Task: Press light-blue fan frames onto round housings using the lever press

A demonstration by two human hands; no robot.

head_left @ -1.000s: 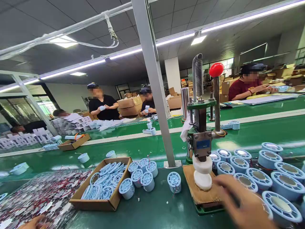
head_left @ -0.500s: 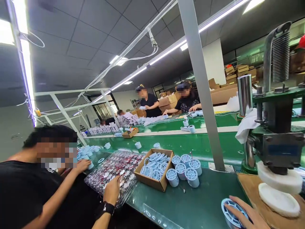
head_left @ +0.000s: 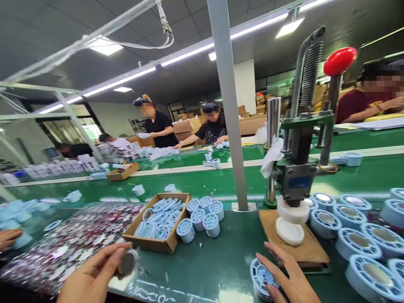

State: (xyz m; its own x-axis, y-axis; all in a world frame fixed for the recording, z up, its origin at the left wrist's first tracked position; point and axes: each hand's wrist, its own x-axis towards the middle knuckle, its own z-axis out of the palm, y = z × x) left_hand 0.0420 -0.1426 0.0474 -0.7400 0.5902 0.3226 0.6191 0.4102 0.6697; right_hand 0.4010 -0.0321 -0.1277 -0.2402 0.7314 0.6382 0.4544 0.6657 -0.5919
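My left hand (head_left: pixel 94 269) pinches a round, flat metallic disc (head_left: pixel 128 261) between thumb and fingers, above the near edge of a plastic-covered spread of discs and red wires (head_left: pixel 78 235). At lower right, my right hand (head_left: pixel 288 273) has its thumb and a finger on a light-blue round plastic housing (head_left: pixel 261 275) with a spoked top, standing on the green bench (head_left: pixel 221 263). Other fingers of that hand are spread. Between my hands and farther back stand a cardboard box (head_left: pixel 151 244) of light-blue rings and several similar housings (head_left: pixel 198 219).
A hand press (head_left: pixel 298 176) with white round pads stands on a brown board (head_left: pixel 311 252). Right of it are several housings with metallic centres (head_left: pixel 356 240). A grey post (head_left: pixel 229 105) rises behind the bench. A co-worker's hand (head_left: pixel 9 237) shows at far left; other people sit or stand across.
The view has swung right, bringing the whole press and the housings beside it into sight. My left hand has come up from the spread of discs with one disc. My right hand stays at the housing.
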